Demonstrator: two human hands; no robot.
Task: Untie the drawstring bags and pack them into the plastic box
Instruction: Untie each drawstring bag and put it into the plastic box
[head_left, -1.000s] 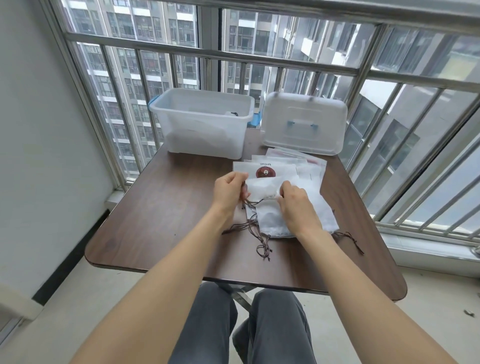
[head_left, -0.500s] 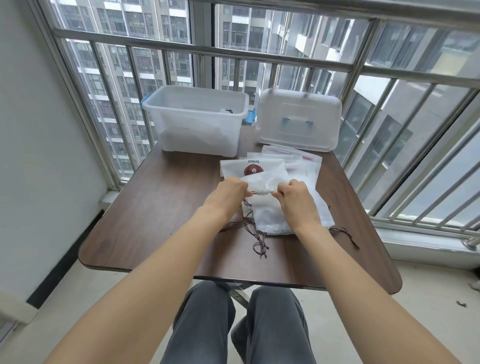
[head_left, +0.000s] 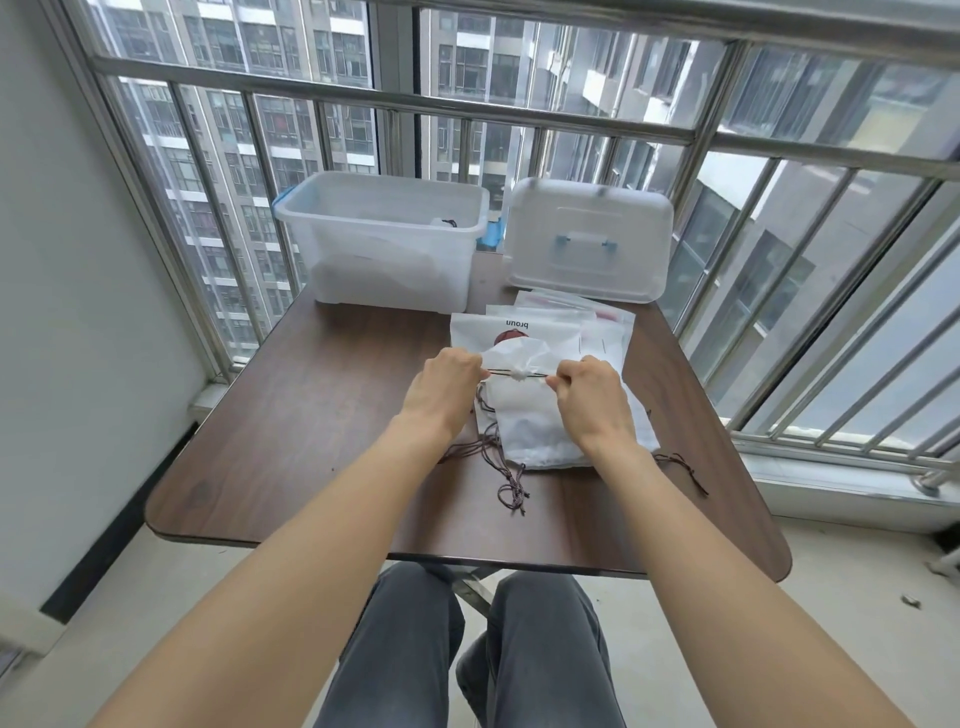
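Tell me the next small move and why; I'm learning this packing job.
Probably ease the cinched neck open: both hands, left hand and right hand, pull the drawstring taut, yet the white bag stays gathered at its mouth, not ready for the plastic box.

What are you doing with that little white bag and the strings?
A person sits at a brown table and holds a white drawstring bag. The left hand and the right hand each pinch one end of its dark cord, stretched straight between them at the bunched neck. More bags lie beneath it. The open plastic box stands at the far edge, its lid beside it.
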